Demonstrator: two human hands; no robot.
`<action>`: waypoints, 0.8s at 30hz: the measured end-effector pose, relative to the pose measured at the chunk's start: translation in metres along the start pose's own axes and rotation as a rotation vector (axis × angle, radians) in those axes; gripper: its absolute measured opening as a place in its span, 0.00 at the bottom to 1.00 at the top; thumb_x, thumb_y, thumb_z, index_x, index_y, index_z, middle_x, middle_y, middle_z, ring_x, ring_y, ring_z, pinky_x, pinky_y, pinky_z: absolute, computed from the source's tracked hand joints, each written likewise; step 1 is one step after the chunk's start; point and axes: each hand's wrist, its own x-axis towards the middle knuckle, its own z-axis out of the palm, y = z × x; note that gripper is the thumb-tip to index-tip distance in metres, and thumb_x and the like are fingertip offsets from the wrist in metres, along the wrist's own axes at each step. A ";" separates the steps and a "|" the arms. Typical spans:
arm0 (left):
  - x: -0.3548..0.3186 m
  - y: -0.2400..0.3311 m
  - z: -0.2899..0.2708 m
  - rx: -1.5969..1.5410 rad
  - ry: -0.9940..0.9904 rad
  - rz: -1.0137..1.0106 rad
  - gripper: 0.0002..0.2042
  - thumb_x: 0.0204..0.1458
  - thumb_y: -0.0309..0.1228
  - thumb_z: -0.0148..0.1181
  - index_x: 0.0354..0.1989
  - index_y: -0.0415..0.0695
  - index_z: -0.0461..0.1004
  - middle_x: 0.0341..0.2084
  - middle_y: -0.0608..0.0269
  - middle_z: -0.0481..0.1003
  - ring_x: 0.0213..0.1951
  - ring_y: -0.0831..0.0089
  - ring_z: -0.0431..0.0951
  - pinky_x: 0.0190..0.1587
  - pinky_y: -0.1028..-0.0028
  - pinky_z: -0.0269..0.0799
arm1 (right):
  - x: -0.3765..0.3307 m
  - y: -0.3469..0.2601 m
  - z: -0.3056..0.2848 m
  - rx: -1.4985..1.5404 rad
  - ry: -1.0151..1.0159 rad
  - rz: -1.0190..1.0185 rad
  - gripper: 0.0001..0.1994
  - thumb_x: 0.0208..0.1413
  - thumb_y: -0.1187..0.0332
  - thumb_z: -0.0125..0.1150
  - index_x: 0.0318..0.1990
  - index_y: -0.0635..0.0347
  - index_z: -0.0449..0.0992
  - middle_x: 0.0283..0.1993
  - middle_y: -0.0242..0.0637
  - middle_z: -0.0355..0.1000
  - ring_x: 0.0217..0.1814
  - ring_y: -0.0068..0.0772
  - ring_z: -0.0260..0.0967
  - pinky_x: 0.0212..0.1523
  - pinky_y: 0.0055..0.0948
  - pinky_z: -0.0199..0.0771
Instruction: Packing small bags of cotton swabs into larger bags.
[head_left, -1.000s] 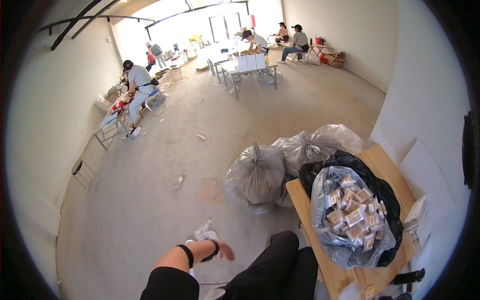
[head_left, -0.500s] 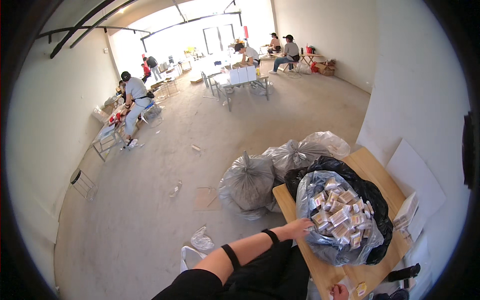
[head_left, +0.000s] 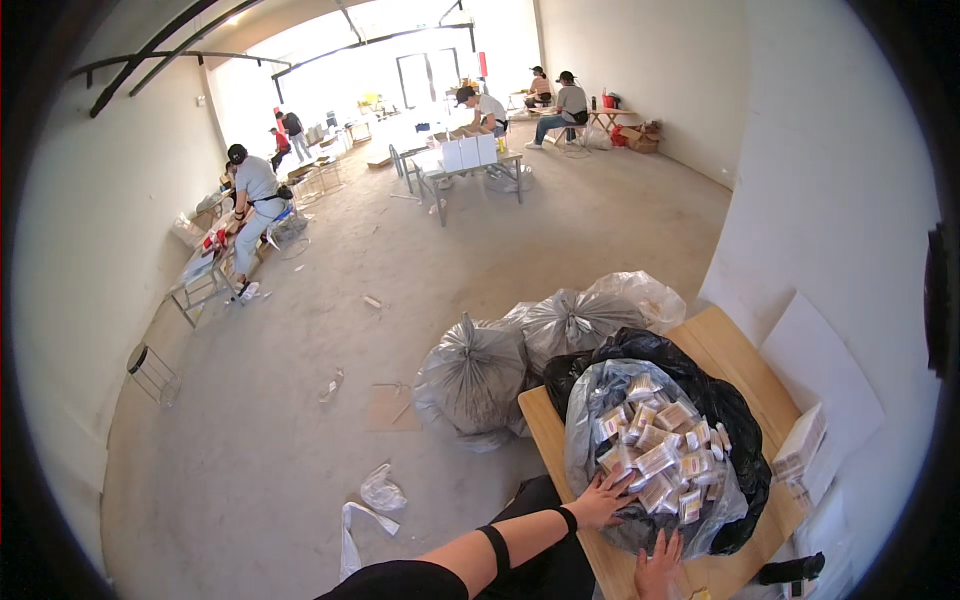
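A translucent grey plastic bag (head_left: 583,440) lies open on the wooden table, with a black plastic bag (head_left: 745,430) around it. Heaped inside are many small clear packs (head_left: 655,460) of what look like thin tan sticks. My left hand (head_left: 602,500) rests at the near left of the heap, fingers spread over the bag's rim and the closest packs. Lower down, my right hand (head_left: 660,568) is at the near edge of the bag with its fingers stretched out. Neither hand visibly holds a pack. Part of a small yellow item (head_left: 700,593) shows beside my right hand.
Tied grey bags (head_left: 470,385) stand on the floor left of the table (head_left: 545,425). A white board (head_left: 830,375) leans on the right wall, near a black cylindrical object (head_left: 790,570). White plastic scraps (head_left: 382,490) lie on the floor. Several people work at tables farther off.
My left hand has moved from the bag's left rim onto the nearest packs. My right hand has come up from the table's near edge to the bag, fingers now extended. The view has shifted slightly.
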 end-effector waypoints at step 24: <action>0.001 -0.008 0.020 -0.058 0.083 -0.008 0.37 0.32 0.46 0.68 0.58 0.59 0.65 0.68 0.63 0.36 0.68 0.57 0.28 0.60 0.38 0.38 | -0.013 0.015 0.059 -0.160 -0.099 0.055 0.34 0.50 0.50 0.54 0.61 0.59 0.58 0.63 0.58 0.51 0.66 0.62 0.44 0.63 0.59 0.40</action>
